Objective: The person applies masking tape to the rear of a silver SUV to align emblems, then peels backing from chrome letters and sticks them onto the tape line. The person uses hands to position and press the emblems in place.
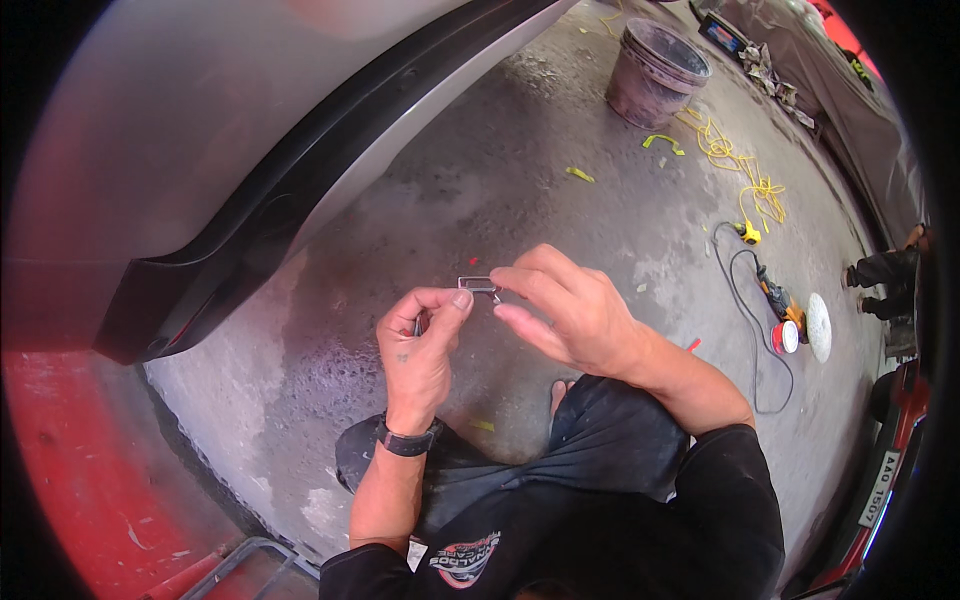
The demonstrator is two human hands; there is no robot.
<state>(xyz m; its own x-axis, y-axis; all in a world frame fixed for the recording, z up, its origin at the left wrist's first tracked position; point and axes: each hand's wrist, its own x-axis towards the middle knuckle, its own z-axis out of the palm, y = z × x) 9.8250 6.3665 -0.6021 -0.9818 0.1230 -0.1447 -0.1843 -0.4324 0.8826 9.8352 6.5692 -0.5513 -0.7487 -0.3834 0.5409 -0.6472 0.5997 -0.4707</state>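
Where the hands meet: in the head view, a small metal frame (482, 290) is held up in front of the lap, above the concrete floor (560, 220)
Left hand (415, 350): grasping the frame, thumb and fingers pinched at its left end; a greyish bit also shows among the fingers, too small to name
Right hand (580, 315): fingertips at the frame's right end, thumb just below; whether it grips or merely touches, I cannot tell
Frame: a hollow rectangle, lying roughly level, with a short arm slanting down at its right end
Done so far: the frame is off the floor and between both hands, so the handling looks to be under way
Left over: it is not joined to the dark-edged panel (330, 160) or anything else in sight; how much work remains on it, I cannot judge
Around: the polisher (783, 300) lies on the floor at right, beside a red-and-white tub (785, 337); the bucket (655, 75) and yellow cord (714, 145) are farther off, untouched by either hand
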